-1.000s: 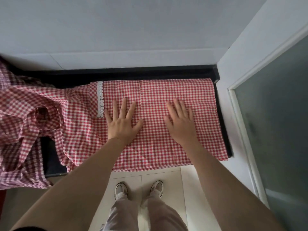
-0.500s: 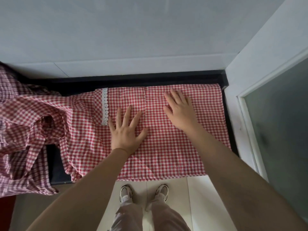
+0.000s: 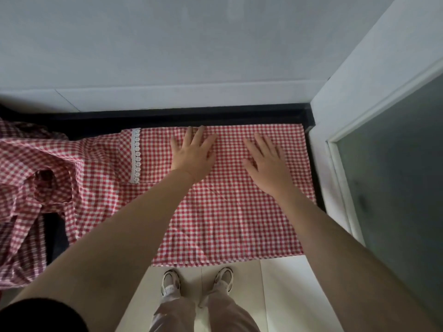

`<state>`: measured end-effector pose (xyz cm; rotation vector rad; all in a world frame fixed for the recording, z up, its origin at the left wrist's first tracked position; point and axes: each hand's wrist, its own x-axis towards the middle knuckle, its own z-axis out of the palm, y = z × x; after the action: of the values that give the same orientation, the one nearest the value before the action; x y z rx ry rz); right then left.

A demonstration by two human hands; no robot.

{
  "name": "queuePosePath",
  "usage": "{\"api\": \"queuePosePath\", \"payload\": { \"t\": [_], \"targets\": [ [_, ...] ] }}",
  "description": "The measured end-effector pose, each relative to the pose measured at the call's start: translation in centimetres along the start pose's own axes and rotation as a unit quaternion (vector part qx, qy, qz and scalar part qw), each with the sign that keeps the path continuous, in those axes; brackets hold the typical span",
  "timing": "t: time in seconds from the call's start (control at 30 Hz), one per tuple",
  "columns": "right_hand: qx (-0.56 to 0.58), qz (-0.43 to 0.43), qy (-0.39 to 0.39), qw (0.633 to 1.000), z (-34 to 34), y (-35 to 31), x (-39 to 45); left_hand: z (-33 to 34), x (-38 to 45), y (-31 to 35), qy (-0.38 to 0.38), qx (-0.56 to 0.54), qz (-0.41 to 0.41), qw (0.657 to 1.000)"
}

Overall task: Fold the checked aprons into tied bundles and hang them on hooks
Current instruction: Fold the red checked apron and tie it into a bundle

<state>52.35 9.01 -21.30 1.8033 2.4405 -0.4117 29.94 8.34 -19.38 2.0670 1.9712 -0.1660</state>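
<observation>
A red-and-white checked apron (image 3: 230, 212) lies spread flat on a black counter (image 3: 182, 116), its near edge hanging over the front. A white lace strip (image 3: 136, 155) runs across it left of centre. My left hand (image 3: 193, 155) presses flat on the cloth near the far edge, fingers spread. To its right, my right hand (image 3: 266, 164) also lies flat and open on the cloth. Neither hand grips anything. A crumpled heap of more checked apron cloth (image 3: 36, 188) lies at the left, its straps tangled.
A grey wall (image 3: 191, 44) rises just behind the counter. At the right stands a white door frame (image 3: 335, 164) with a dark glass panel (image 3: 395, 176). Below the counter are pale floor tiles (image 3: 287, 295) and my feet in white shoes (image 3: 196, 280).
Both flat hands have slid over the apron toward its far edge, the left one moving up and away from me. The view has tilted down a little.
</observation>
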Motion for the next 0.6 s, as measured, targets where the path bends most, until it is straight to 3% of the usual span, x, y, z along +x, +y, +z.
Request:
{"api": "queuePosePath", "payload": {
  "t": [0.13,0.23,0.3,0.4,0.6],
  "targets": [
    [-0.014,0.103,0.032,0.994,0.6,3.1,-1.2,0.9,-0.1,-1.7,-0.059,0.046,-0.009,0.997],
    [0.026,0.209,0.088,0.974,0.2,0.9,-1.2,0.1,-0.4,-0.6,-0.015,0.012,-0.040,0.999],
    [0.055,0.171,0.101,0.979,0.5,-2.1,-1.9,0.5,-1.9,0.2,0.050,-0.020,-0.049,0.997],
    [0.042,0.067,0.068,0.995,2.3,-5.5,-4.1,2.6,-5.8,0.3,0.090,-0.038,-0.065,0.993],
    [-0.015,0.102,0.016,0.995,2.4,-2.9,-5.5,4.5,-9.1,-0.2,0.078,-0.040,-0.042,0.995]
  ]
}}
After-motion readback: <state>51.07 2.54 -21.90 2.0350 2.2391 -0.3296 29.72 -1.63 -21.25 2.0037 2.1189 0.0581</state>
